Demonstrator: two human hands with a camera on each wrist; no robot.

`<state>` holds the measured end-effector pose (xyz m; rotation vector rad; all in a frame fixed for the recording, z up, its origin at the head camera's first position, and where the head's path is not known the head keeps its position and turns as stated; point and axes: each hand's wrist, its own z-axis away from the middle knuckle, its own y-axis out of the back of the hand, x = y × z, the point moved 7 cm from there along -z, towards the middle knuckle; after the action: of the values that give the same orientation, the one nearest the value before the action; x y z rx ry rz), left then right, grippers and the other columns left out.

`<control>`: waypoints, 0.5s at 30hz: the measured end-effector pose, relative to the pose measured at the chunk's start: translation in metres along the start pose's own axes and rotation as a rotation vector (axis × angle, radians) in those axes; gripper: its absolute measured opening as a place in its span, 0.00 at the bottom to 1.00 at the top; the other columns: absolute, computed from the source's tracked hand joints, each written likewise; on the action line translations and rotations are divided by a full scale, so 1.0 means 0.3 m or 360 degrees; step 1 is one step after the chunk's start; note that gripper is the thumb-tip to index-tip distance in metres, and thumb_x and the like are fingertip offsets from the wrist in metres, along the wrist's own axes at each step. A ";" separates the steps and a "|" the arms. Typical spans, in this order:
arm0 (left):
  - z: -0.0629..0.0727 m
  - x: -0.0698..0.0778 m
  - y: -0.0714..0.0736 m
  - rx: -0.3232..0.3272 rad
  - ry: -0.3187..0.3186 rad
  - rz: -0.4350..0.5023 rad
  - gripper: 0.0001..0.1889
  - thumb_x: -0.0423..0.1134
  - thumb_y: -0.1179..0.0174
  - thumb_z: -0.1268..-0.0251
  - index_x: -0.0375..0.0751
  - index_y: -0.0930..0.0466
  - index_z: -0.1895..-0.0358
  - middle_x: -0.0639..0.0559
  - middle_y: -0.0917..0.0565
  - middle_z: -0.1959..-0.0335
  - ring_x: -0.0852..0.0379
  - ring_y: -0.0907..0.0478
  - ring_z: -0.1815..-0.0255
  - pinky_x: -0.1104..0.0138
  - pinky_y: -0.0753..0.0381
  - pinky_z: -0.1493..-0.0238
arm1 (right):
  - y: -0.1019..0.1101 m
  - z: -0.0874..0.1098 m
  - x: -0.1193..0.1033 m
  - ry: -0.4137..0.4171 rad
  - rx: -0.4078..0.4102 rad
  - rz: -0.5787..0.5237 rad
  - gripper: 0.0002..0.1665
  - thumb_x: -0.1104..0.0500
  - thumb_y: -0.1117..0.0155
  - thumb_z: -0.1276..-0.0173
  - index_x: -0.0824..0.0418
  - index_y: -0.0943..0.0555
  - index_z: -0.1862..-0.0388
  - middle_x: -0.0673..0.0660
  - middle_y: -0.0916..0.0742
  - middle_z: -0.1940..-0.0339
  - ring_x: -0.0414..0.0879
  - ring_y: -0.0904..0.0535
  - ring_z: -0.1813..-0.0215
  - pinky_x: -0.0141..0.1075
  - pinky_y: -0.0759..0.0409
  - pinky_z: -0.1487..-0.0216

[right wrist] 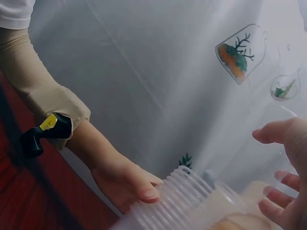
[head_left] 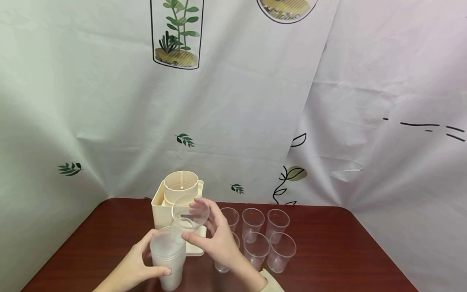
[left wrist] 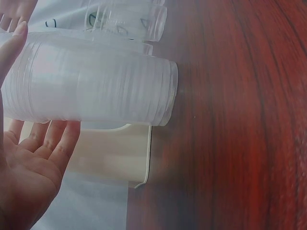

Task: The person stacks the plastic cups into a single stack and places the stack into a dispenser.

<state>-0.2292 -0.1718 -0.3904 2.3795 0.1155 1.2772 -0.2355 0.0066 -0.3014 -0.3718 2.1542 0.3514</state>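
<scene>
Nested clear plastic cups (head_left: 168,256) are clasped by the left hand (head_left: 136,261); above, one transparent plastic cup (head_left: 185,223) by the right hand (head_left: 220,240), its grip wide. A black-and-yellow device (right wrist: 58,126) is shown only from the right wrist.

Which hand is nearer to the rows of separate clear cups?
Right. The right hand is by the left end of the cup rows; the left hand grips the stacked cups farther left.

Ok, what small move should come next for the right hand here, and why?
Probably draw the single cup clear with the right hand, while the left hand steadies the stack. In the head view, the right hand holds that cup at the stack's top, its lower end seeming to overlap it, and the left hand grips the stack.
</scene>
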 end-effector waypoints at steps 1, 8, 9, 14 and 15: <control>0.000 0.000 0.000 -0.0001 0.0000 -0.0001 0.34 0.30 0.26 0.56 0.41 0.34 0.43 0.63 0.23 0.50 0.67 0.21 0.54 0.71 0.20 0.57 | -0.005 0.000 0.002 -0.0004 -0.0007 -0.0007 0.39 0.68 0.31 0.44 0.64 0.35 0.34 0.64 0.24 0.38 0.47 0.26 0.37 0.37 0.25 0.38; 0.001 -0.003 -0.001 0.0001 0.0045 0.0001 0.34 0.30 0.27 0.55 0.42 0.34 0.43 0.63 0.23 0.51 0.67 0.21 0.54 0.70 0.20 0.58 | -0.039 -0.002 0.014 -0.0009 -0.0057 -0.0067 0.40 0.68 0.31 0.43 0.64 0.37 0.33 0.63 0.25 0.37 0.58 0.25 0.37 0.36 0.27 0.36; 0.001 -0.002 -0.001 0.0001 0.0050 0.0007 0.34 0.30 0.27 0.55 0.42 0.34 0.43 0.63 0.23 0.51 0.67 0.22 0.54 0.70 0.20 0.58 | -0.042 -0.003 0.016 -0.0007 -0.0060 -0.0063 0.40 0.68 0.31 0.43 0.64 0.37 0.33 0.63 0.25 0.37 0.58 0.25 0.37 0.36 0.27 0.36; 0.002 0.001 0.000 0.0004 0.0063 0.0006 0.34 0.30 0.27 0.55 0.42 0.35 0.42 0.63 0.23 0.51 0.68 0.22 0.53 0.71 0.20 0.58 | -0.059 -0.003 0.030 -0.0026 -0.0091 -0.0023 0.39 0.66 0.31 0.43 0.60 0.36 0.33 0.60 0.24 0.37 0.49 0.26 0.37 0.38 0.27 0.36; 0.003 0.000 0.000 0.0003 0.0077 0.0011 0.34 0.30 0.27 0.55 0.42 0.35 0.42 0.63 0.23 0.51 0.68 0.22 0.53 0.71 0.20 0.59 | -0.062 -0.003 0.034 -0.0040 -0.0098 -0.0013 0.39 0.65 0.31 0.43 0.58 0.35 0.33 0.59 0.24 0.37 0.47 0.26 0.37 0.38 0.27 0.36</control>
<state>-0.2285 -0.1721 -0.3908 2.3530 0.1235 1.3389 -0.2347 -0.0120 -0.3115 -0.4090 2.1202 0.4164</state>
